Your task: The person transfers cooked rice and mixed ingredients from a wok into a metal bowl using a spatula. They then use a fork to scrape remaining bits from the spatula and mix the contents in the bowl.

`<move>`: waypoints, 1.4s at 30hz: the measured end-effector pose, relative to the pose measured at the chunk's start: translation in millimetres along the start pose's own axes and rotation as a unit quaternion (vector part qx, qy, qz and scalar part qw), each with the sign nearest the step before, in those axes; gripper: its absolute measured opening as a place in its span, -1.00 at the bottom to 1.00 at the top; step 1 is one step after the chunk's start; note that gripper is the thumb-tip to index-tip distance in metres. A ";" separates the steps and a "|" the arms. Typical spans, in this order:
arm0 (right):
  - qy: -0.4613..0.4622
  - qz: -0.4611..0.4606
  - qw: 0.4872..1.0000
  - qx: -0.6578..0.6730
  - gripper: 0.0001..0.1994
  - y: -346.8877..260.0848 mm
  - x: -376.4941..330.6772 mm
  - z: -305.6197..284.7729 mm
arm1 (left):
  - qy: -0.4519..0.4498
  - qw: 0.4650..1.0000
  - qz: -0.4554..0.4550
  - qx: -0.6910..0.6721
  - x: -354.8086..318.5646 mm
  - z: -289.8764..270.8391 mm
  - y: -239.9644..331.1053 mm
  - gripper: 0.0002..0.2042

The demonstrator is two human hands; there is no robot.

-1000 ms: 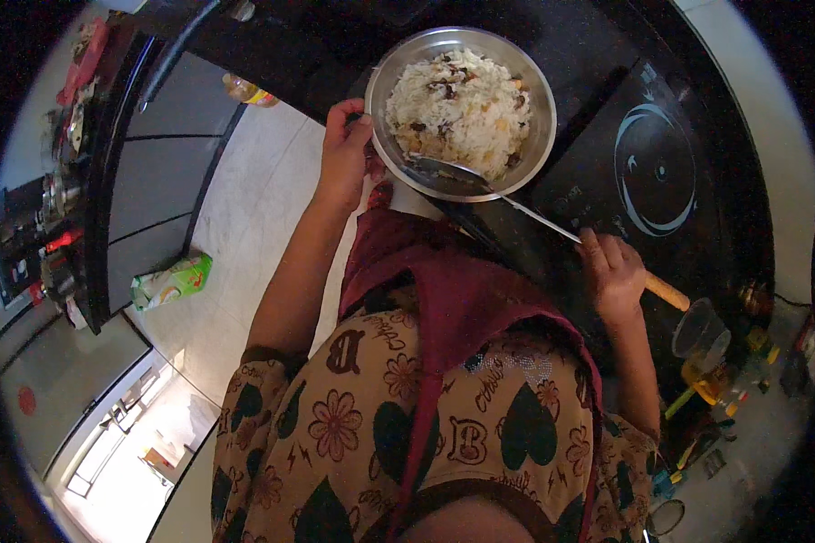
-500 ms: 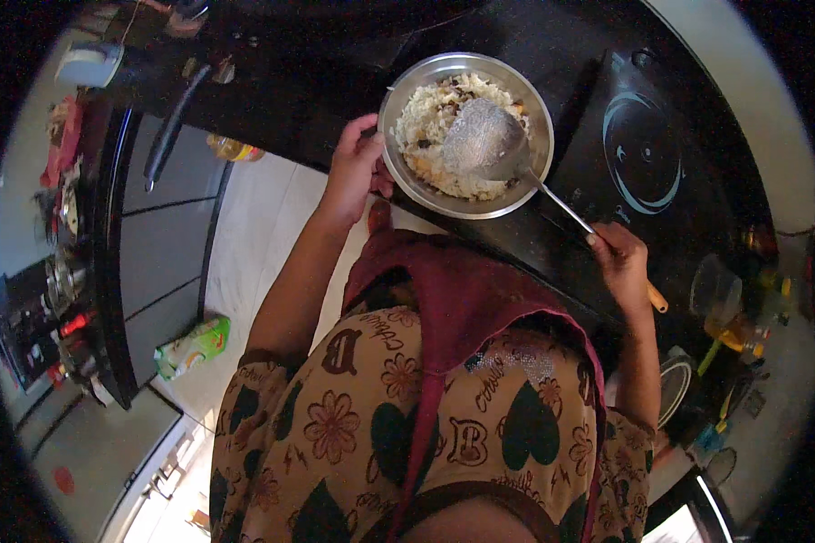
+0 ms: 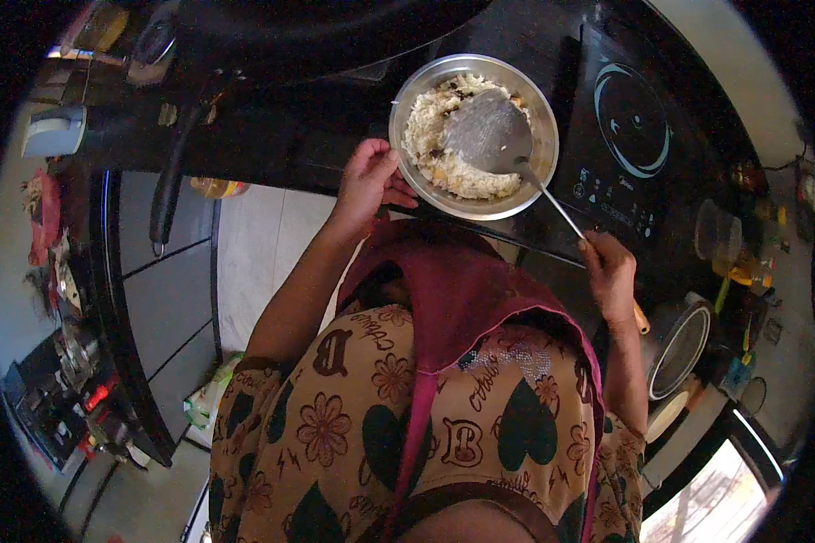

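The spatula (image 3: 487, 132) hides some rice (image 3: 471, 181); the upper edge crops a pan (image 3: 326, 36).

Bowl (image 3: 545, 136) at the near edge of the table (image 3: 285, 136), rice (image 3: 423, 122) inside, spatula (image 3: 489, 136) over the rice, left hand (image 3: 369, 187) at its left rim, right hand (image 3: 610, 273) on the spatula's handle; hob (image 3: 632, 127) lies right, pan (image 3: 335, 36) behind-left.

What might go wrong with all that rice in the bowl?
Some rice might spill over the bowl's rim if the right hand moves the big metal spatula too quickly. The bowl sits close to the counter's front edge, so it might slide off if the left hand, at its rim, slips. And that long black handle sticks out past the counter, so someone could bump it.
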State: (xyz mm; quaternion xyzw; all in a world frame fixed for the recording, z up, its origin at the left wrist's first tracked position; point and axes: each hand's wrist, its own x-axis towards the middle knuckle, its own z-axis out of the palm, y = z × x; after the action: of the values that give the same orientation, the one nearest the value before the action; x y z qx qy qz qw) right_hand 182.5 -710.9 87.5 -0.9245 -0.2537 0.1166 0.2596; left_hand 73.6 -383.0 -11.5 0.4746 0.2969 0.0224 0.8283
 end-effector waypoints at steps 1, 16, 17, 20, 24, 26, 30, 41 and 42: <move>-0.010 0.030 1.000 0.001 -0.86 -2.7 1.5 0.9 | -0.007 1.000 -0.005 -0.005 -0.5 -0.2 0.8 -0.78; 0.120 0.101 0.988 0.018 -0.84 -13.1 -48.8 15.3 | 0.125 0.743 0.416 0.509 14.6 13.4 15.9 -0.65; 0.125 0.104 0.987 0.017 -0.85 -14.9 -50.2 17.0 | 0.122 0.708 0.432 0.545 10.0 19.2 15.0 -0.65; 0.139 0.099 0.985 0.004 -0.86 -19.9 -55.1 19.0 | 0.077 0.647 0.492 0.577 3.2 21.7 10.5 -0.72; 0.142 0.030 0.989 -0.037 -0.88 -36.9 -60.0 19.5 | 0.106 0.715 0.516 0.459 3.4 20.6 21.1 -0.79; 0.112 0.036 0.992 -0.037 -0.88 -46.7 -64.3 21.6 | 0.163 0.754 0.501 0.391 15.8 8.6 23.3 -0.86; 0.069 0.015 0.994 -0.084 -0.87 -52.8 -62.7 34.6 | 0.137 0.914 0.310 0.225 30.7 -17.9 11.5 -0.81; 0.116 -0.008 0.989 -0.087 -0.88 -53.0 -51.4 26.5 | -0.017 0.996 0.048 0.075 22.8 -12.7 14.1 -0.79; 0.111 -0.011 0.990 -0.086 -0.88 -58.7 -50.5 27.1 | -0.011 0.996 0.054 0.071 21.4 -10.3 14.1 -0.81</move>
State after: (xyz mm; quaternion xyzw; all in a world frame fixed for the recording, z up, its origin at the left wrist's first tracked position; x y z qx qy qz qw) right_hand 106.5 -683.0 100.6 -0.9478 -0.2427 -0.0117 0.2067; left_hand 89.3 -360.4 -14.1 0.5478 0.2630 0.0408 0.7932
